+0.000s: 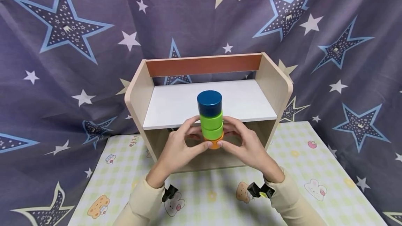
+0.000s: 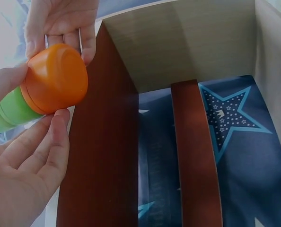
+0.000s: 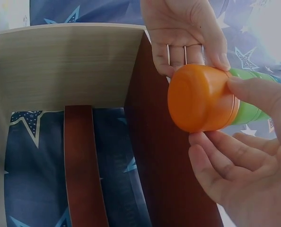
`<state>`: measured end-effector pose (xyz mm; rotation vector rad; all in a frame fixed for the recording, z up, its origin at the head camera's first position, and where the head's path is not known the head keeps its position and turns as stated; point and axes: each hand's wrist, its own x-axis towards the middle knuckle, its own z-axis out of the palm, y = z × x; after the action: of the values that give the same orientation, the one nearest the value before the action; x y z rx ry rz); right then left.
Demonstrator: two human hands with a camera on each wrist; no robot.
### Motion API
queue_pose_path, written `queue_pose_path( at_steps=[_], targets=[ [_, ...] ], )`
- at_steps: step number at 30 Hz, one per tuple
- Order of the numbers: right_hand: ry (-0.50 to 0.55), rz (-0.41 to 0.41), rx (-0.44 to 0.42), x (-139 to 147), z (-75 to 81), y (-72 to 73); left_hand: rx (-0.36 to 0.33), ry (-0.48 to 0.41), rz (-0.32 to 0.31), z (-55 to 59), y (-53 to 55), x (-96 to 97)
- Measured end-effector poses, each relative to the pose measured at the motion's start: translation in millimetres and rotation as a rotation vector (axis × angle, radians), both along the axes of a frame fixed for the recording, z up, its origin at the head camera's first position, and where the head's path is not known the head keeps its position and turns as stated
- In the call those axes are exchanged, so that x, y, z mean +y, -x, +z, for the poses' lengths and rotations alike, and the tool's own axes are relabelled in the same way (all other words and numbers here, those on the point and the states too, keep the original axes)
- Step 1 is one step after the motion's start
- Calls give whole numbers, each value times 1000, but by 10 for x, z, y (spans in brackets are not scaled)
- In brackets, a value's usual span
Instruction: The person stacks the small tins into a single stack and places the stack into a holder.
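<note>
A column of round pieces, like a stacked cup or bottle, stands upright between both hands in the head view. Its top is a dark blue cylinder [image 1: 209, 104], its middle two bright green rings [image 1: 211, 127], its bottom a rounded orange cup [image 2: 57, 78]. From the left side, my left hand [image 1: 179, 145] pinches the column low down, thumb on the orange part. Opposite it, my right hand [image 1: 248, 142] grips the same orange part with thumb and fingers. In the right wrist view the orange underside [image 3: 197, 99] faces the camera.
Behind the column stands a small wooden shelf unit with a white board [image 1: 176, 104], pale side panels [image 1: 274, 79] and a reddish-brown back rail [image 1: 204, 65]. It rests on a checked tablecloth [image 1: 210, 198]. A star-patterned curtain [image 1: 103, 62] hangs behind.
</note>
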<state>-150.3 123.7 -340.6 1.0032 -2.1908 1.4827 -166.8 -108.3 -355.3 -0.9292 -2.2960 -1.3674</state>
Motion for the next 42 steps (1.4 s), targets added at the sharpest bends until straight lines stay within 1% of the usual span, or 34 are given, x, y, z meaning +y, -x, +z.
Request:
queue_pose_path(
  at_steps=[2, 4, 6, 9, 11, 16, 24, 27, 32, 37, 42],
  targets=[
    [4, -1, -3, 13, -54, 58, -1, 5, 4, 25, 8, -3],
    [9, 2, 5, 9, -39, 67, 5, 2, 3, 57, 14, -4],
    [17, 14, 17, 23, -69, 116, 12, -4, -3, 88, 21, -3],
    [24, 25, 26, 33, -60, 149, 13, -15, -14, 133, 27, -4],
    [28, 29, 26, 55, -113, 214, 7, -17, -20, 158, 35, -4],
    [35, 5, 29, 50, -75, 235, -10, -9, -19, 220, 67, 2],
    [49, -3, 16, 54, -8, 265, 13, 1, -2, 295, 100, 9],
    [40, -20, 21, 59, 19, 276, 16, 3, -3, 317, 116, 11],
    [18, -48, 10, 65, 42, 300, 8, 3, -4, 340, 144, 9],
    [22, -46, 7, 65, 56, 329, 2, 0, -5, 357, 163, 7],
    [25, -48, 11, 59, 78, 349, 11, -10, -12, 365, 190, 8]
  ],
)
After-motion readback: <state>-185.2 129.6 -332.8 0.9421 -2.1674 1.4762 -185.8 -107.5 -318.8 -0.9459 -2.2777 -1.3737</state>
